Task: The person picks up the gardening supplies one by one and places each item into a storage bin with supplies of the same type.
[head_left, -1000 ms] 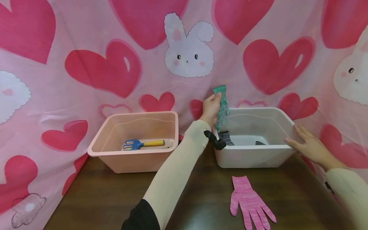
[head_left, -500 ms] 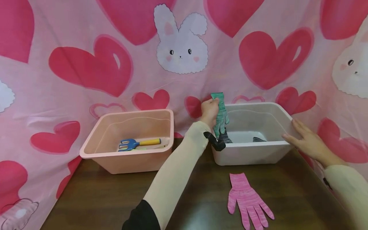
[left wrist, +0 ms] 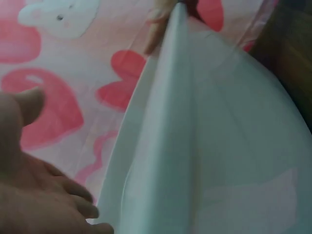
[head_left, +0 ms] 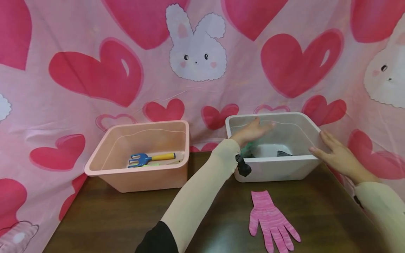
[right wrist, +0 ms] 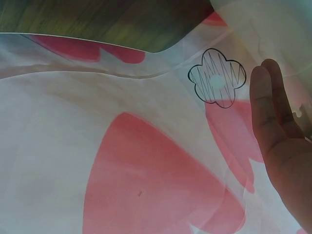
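Observation:
My left hand is over the left part of a light grey plastic bin, its fingers extended and holding nothing. Beneath it, a green knit glove lies inside the bin, mostly hidden by the wrist and front wall. Farther right on the bin floor a bit of dark striped knit cloth shows. My right hand rests against the bin's right side, with the thumb at the rim; in the right wrist view its fingers look straight. A pink knit glove lies flat on the table in front of the bin.
To the left stands a peach plastic bin. Inside it lies a hand fork with blue tines and a yellow handle, beside other partly hidden items. A pink heart-print cloth hangs behind the dark wooden table.
My left hand has let go of the green glove, which has dropped from beside the rim into the grey bin. That hand has moved right and its fingers have spread. My right hand stays at the bin.

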A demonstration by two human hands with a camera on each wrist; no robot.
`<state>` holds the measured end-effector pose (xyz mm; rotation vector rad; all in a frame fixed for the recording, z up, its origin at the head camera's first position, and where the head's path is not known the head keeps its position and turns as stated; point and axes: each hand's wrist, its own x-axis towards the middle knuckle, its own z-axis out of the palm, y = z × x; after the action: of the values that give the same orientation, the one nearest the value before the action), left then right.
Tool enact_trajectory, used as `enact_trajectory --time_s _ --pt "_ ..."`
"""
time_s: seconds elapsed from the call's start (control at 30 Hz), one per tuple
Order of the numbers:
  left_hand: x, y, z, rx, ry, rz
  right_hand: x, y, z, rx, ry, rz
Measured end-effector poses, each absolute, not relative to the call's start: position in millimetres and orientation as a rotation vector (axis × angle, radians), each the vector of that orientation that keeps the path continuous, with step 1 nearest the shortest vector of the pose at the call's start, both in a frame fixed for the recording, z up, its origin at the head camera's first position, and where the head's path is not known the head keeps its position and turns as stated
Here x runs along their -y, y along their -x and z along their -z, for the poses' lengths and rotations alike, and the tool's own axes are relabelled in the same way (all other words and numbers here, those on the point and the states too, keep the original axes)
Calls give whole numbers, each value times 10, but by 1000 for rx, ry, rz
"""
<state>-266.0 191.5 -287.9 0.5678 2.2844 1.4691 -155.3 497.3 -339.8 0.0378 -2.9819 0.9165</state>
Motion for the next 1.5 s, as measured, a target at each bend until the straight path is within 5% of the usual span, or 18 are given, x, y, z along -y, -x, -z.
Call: enact_trajectory --time_s 0.33,0.63,0.93,1.27,1.5 --pt "-1603 2444 2847 -2263 -1007 -1398 -4890 1515 3358 2980 -45 -947" --pt "-1145 1881 2834 -1951 -1281 -1509 -4885 1522 3304 2990 -58 -910" --pt "-1094 1577 3474 -2225 -1167 -1021 -4955 1514 3315 3002 -45 -888" --pt "-1405 1231 4152 -2617 -687 -580 -4925 1429 3371 3013 -2 -935" --pt "-1682 1105 4297 -2832 -764 -292 -4865 1391 3339 3003 15 -935"
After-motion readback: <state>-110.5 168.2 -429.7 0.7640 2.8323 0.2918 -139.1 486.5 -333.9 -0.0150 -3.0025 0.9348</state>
